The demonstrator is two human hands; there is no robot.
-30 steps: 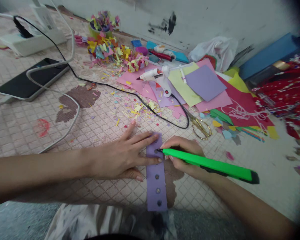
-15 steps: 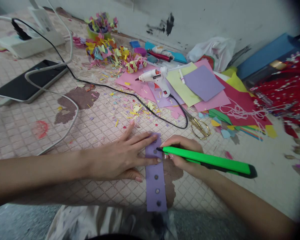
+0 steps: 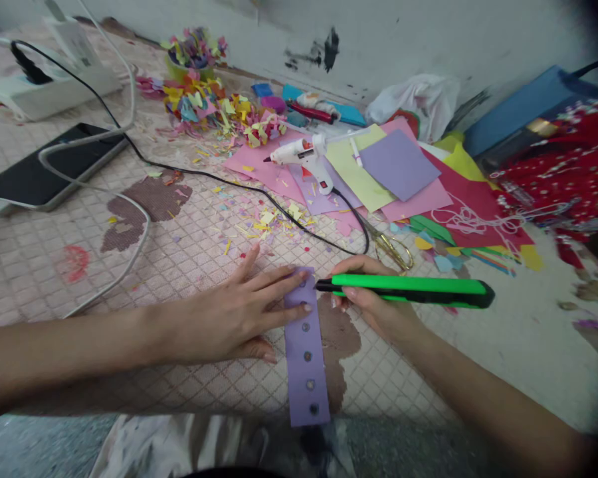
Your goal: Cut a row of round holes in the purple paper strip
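1. Head view, landmark: the purple paper strip (image 3: 303,342) lies flat, lengthwise away from the body, on the diamond-patterned cloth (image 3: 379,392). A row of round spots runs along it; whether they are cut through or drawn is too small to tell.

2. The left hand (image 3: 239,315) comes from the left of the strip, palm down and fingers spread. Two or so fingertips rest on the strip's far half while the thumb lies just off its left edge, probably so the paper stays flat without most of the spots being covered.

3. The right hand (image 3: 379,312), at the strip's right, pinches a green-and-black pen-like tool (image 3: 418,289) close to its tip, a grip that seems chosen for fine control. The dark tip points left at the strip's far right edge; I cannot tell whether it touches.

4. Beyond the strip and slightly right, gold-handled scissors (image 3: 391,247) lie near the right hand, seemingly within easy reach.

5. Farther beyond the strip, a white glue gun (image 3: 305,159) rests on coloured paper sheets (image 3: 401,164), its black cord (image 3: 204,174) looping between it and the hands, perhaps pushed back to leave working room.

6. Paper scraps (image 3: 266,219) litter the cloth beyond the strip and to its left, apparently outside the space the hands use.
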